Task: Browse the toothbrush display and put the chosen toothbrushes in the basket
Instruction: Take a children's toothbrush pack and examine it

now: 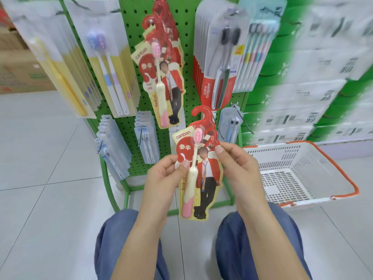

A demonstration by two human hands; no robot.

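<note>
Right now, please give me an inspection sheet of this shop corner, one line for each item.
Surface: pale tiled floor; the person's knees show at the bottom.
Job's things: red canban toothbrush pack held upright before the green pegboard rack; white basket with orange handles on the floor at the right, nothing seen inside.
Clutter: nothing seen.
Grips: left hand pinches the pack's left edge; right hand pinches its right edge.
Cables: nothing seen.
Surroundings: same red packs, Colgate packs and pale packs hang on the rack; stacked green-and-white packages at the right, blurred.
</note>
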